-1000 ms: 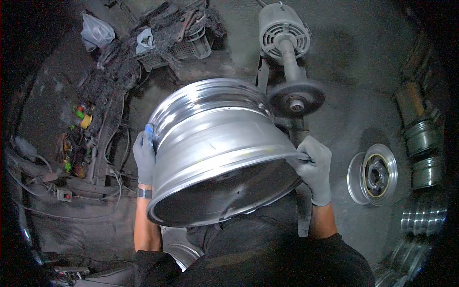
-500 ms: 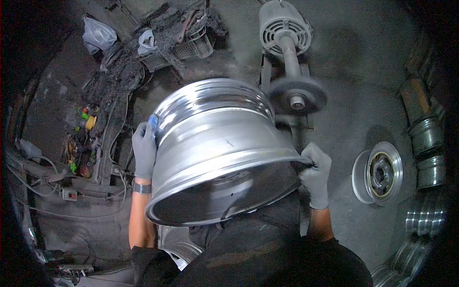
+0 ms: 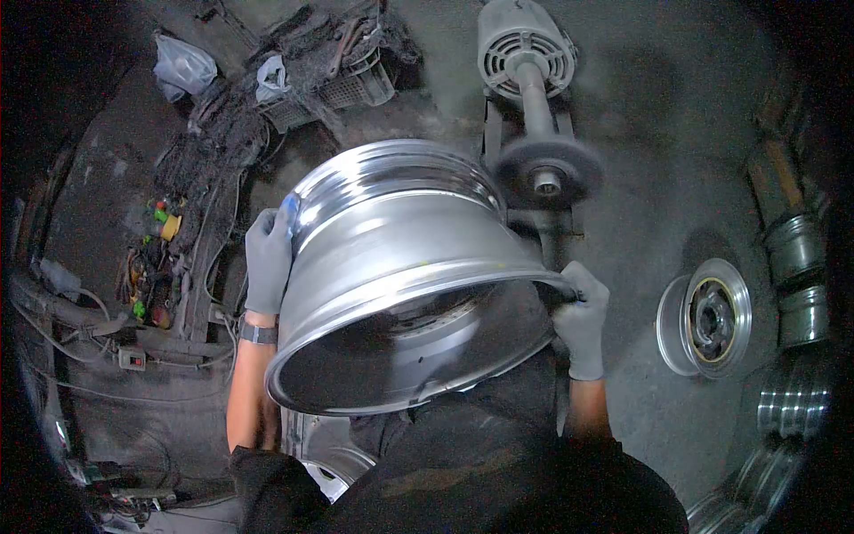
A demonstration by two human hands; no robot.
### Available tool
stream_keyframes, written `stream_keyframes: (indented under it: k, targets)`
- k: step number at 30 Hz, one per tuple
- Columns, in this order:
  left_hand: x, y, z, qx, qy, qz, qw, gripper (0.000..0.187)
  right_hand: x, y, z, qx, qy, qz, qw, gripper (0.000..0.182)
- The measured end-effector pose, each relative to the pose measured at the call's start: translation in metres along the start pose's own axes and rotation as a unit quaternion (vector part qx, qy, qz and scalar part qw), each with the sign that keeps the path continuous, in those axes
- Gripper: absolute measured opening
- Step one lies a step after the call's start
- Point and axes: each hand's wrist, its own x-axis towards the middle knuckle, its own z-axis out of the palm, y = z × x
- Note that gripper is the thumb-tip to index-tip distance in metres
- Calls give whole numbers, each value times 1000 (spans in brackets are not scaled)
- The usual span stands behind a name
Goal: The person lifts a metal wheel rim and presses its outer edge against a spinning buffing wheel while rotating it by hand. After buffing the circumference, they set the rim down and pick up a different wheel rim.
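A large silver wheel rim [image 3: 400, 231] is held tilted in front of me, its wide open end turned toward my body. Its far barrel section shines like a mirror, while the middle band is duller. My left hand [image 3: 269, 258], in a grey glove with blue at the fingertips, grips the rim's left side. On the right, my gloved right hand [image 3: 583, 311] is closed round the flange of the near edge. Just beyond the rim's far right side is a dark round buffing wheel [image 3: 578, 169] on a motor shaft, its edge blurred. The rim's far edge overlaps the buffing wheel's left side in this view.
A grey electric motor [image 3: 525, 44] drives the shaft from the top. Another wheel rim [image 3: 721, 316] stands on the floor at right, near stacked rims [image 3: 796, 249]. At left are a plastic crate [image 3: 369, 89], cables and a red switch box [image 3: 132, 359].
The wheel rim has tipped slightly, showing more of its inside, and its right end has risen a little. Both hands have shifted slightly with it and keep their hold.
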Motion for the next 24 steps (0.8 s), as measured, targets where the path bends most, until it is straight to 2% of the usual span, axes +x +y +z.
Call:
stream_keyframes:
  k: [2, 4, 7, 9, 13, 15, 16, 18, 20, 21, 23, 24]
  targets:
    - [3, 2, 1, 16, -6, -7, 1000, 51, -6, 6, 1, 7, 1, 11, 1000, 24]
    - [6, 1, 4, 21, -2, 32, 999, 51, -13, 12, 1, 15, 1, 22, 1000, 25]
    - [7, 14, 6, 34, -12, 40, 999, 52, -20, 19, 2, 24, -9, 74, 997, 16]
    - [12, 11, 7, 46, -16, 49, 998, 52, -23, 23, 6, 26, 20, 80, 996, 26]
    - [14, 11, 8, 56, -25, 48, 997, 51, -21, 20, 2, 34, 25, 76, 996, 27]
    - [14, 5, 9, 38, -16, 47, 998, 50, -9, 12, -6, 10, -48, 61, 997, 14]
    - [13, 2, 9, 23, -8, 45, 999, 50, 6, -1, -9, 9, -50, 57, 997, 14]
    - [10, 2, 9, 19, -10, 46, 999, 49, 45, -45, -14, -53, -136, -87, 985, 25]
    - [8, 5, 6, 1, -37, 31, 999, 43, 81, -92, -5, -96, -201, -214, 951, 27]
    - [3, 2, 5, -1, -41, 28, 999, 43, 84, -102, 3, -99, -203, -210, 951, 27]
    - [0, -5, 2, -47, -22, 57, 997, 39, 93, -114, 17, -174, -240, -279, 913, 33]
    - [-2, -19, 1, -89, -14, 75, 993, 39, 93, -115, 17, -174, -242, -276, 914, 33]
